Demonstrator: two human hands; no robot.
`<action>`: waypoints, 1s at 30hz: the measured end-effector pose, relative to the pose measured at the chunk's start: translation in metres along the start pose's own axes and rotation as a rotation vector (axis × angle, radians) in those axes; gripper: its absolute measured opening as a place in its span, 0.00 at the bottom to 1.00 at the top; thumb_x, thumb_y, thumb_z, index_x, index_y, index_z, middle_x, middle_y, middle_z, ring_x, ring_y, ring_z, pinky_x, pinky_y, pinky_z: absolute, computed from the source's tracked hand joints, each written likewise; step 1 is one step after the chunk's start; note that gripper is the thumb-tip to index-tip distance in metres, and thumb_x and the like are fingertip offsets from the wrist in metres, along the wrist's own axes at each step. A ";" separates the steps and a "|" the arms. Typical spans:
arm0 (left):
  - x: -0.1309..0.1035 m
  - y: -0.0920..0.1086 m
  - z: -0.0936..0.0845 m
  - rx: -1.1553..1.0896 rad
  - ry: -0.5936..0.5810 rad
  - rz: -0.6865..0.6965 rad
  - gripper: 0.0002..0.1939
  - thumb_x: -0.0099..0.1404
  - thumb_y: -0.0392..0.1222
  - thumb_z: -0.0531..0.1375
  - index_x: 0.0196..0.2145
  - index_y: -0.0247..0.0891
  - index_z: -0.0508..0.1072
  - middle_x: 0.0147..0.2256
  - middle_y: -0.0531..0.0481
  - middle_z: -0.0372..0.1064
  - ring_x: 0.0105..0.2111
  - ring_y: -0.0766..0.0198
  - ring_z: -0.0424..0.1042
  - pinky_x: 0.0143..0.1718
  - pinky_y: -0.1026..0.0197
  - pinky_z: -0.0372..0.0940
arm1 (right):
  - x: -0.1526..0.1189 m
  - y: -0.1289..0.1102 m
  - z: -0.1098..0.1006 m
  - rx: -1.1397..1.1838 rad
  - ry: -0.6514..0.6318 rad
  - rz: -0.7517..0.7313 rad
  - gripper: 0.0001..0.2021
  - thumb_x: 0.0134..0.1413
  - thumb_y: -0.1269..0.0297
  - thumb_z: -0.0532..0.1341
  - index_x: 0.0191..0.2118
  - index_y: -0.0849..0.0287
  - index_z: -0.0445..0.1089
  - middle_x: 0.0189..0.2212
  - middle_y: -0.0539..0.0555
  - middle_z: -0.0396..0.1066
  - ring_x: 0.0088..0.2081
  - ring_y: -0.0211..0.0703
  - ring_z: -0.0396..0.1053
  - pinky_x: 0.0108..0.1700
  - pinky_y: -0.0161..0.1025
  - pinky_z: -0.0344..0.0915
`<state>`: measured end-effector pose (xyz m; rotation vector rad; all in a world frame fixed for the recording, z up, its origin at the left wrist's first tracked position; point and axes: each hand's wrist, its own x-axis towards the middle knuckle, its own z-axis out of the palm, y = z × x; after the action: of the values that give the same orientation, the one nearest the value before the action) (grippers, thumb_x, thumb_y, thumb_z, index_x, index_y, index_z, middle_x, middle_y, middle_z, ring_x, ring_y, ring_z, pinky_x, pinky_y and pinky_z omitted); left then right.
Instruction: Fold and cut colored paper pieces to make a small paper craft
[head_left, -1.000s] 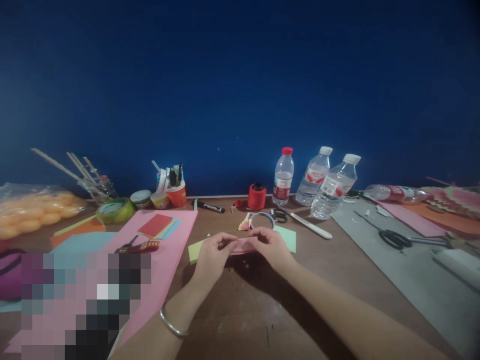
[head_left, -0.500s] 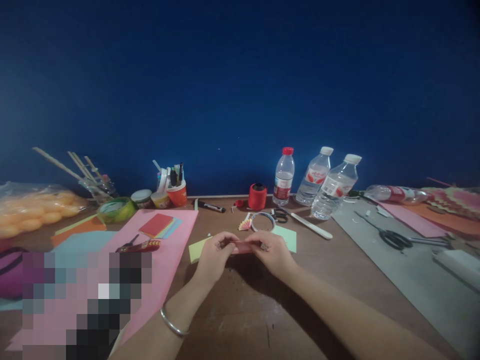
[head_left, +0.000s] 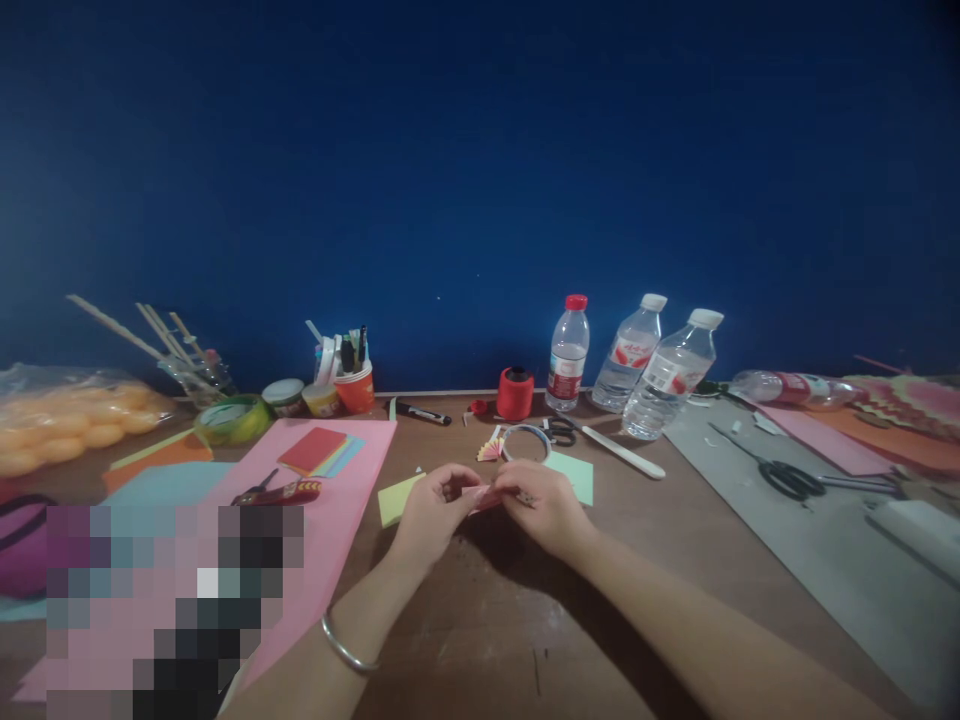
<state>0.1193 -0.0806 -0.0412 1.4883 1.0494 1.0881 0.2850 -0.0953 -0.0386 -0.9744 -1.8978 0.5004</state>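
Between my two hands is a small piece of pink paper (head_left: 480, 497), pinched at both ends above the brown table (head_left: 465, 620). My left hand (head_left: 439, 505) grips its left end with thumb and fingers closed. At the other end my right hand (head_left: 546, 505) holds it the same way. Yellow paper (head_left: 397, 499) lies just left of my left hand, and light green paper (head_left: 576, 478) sits partly behind my right hand. Beyond the hands are a small pleated paper fan (head_left: 491, 450) and a roll of tape (head_left: 526, 441).
Behind stand a red thread spool (head_left: 515, 393) and water bottles (head_left: 568, 360). To the right, scissors (head_left: 787, 477) rest on a grey sheet (head_left: 720, 480). On the left are a large pink sheet (head_left: 330, 480), coloured paper squares (head_left: 311, 452) and a red pen cup (head_left: 354, 387).
The pink paper has tilted between my fingers, and its right end is now higher. My fingers have shifted slightly on it, while both arms stay in place.
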 end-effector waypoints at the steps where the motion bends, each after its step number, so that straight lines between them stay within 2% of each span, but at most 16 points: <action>1: 0.000 -0.001 0.000 0.007 0.005 0.009 0.07 0.51 0.41 0.60 0.28 0.35 0.69 0.24 0.53 0.68 0.25 0.67 0.67 0.27 0.66 0.61 | 0.000 0.000 0.000 0.004 0.001 0.011 0.06 0.47 0.70 0.55 0.29 0.57 0.69 0.31 0.53 0.69 0.35 0.40 0.66 0.40 0.37 0.62; 2: 0.000 -0.001 0.000 0.025 0.013 0.022 0.07 0.51 0.41 0.60 0.28 0.35 0.69 0.25 0.52 0.69 0.26 0.66 0.68 0.28 0.65 0.62 | 0.000 -0.001 0.000 0.010 0.008 0.032 0.05 0.46 0.69 0.57 0.30 0.58 0.69 0.32 0.53 0.69 0.36 0.41 0.66 0.40 0.37 0.62; 5: -0.001 -0.003 -0.001 0.100 0.037 0.071 0.06 0.52 0.39 0.59 0.29 0.36 0.69 0.27 0.50 0.70 0.29 0.64 0.69 0.32 0.63 0.63 | 0.000 -0.002 0.001 0.027 0.047 0.152 0.11 0.43 0.65 0.61 0.36 0.59 0.68 0.34 0.54 0.69 0.35 0.42 0.66 0.39 0.37 0.62; 8: -0.002 -0.003 0.000 0.120 0.049 0.112 0.05 0.53 0.39 0.59 0.30 0.36 0.69 0.28 0.50 0.70 0.30 0.63 0.70 0.33 0.63 0.64 | 0.002 -0.001 0.001 0.014 0.022 0.213 0.08 0.46 0.62 0.59 0.32 0.59 0.69 0.29 0.53 0.69 0.32 0.40 0.66 0.35 0.35 0.61; 11: -0.004 -0.001 0.001 0.155 0.066 0.153 0.06 0.53 0.39 0.59 0.31 0.36 0.68 0.29 0.51 0.70 0.31 0.63 0.70 0.34 0.62 0.64 | 0.003 0.000 0.001 0.016 0.009 0.209 0.07 0.47 0.62 0.59 0.27 0.60 0.69 0.25 0.51 0.69 0.30 0.39 0.65 0.33 0.34 0.60; 15: -0.006 0.005 -0.001 0.314 0.078 0.183 0.07 0.55 0.41 0.57 0.32 0.38 0.70 0.30 0.51 0.70 0.29 0.65 0.68 0.32 0.64 0.63 | 0.003 0.001 0.001 0.047 0.051 0.219 0.06 0.47 0.63 0.58 0.27 0.59 0.69 0.25 0.50 0.67 0.29 0.38 0.64 0.32 0.33 0.60; 19: -0.006 0.010 -0.003 0.397 0.066 0.230 0.08 0.57 0.44 0.56 0.29 0.38 0.71 0.28 0.52 0.70 0.29 0.65 0.67 0.31 0.65 0.61 | 0.003 0.000 0.001 0.054 0.064 0.207 0.08 0.48 0.62 0.58 0.25 0.60 0.69 0.22 0.50 0.66 0.28 0.38 0.63 0.30 0.33 0.59; 30: -0.007 0.009 -0.001 0.366 0.092 0.196 0.06 0.55 0.41 0.57 0.28 0.37 0.71 0.26 0.52 0.70 0.26 0.66 0.66 0.28 0.66 0.60 | 0.001 -0.003 0.002 0.054 0.074 0.166 0.05 0.47 0.65 0.59 0.26 0.59 0.69 0.24 0.51 0.67 0.31 0.40 0.64 0.33 0.34 0.60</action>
<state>0.1176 -0.0885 -0.0333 1.8790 1.2355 1.1525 0.2815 -0.0961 -0.0365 -1.1049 -1.7381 0.6015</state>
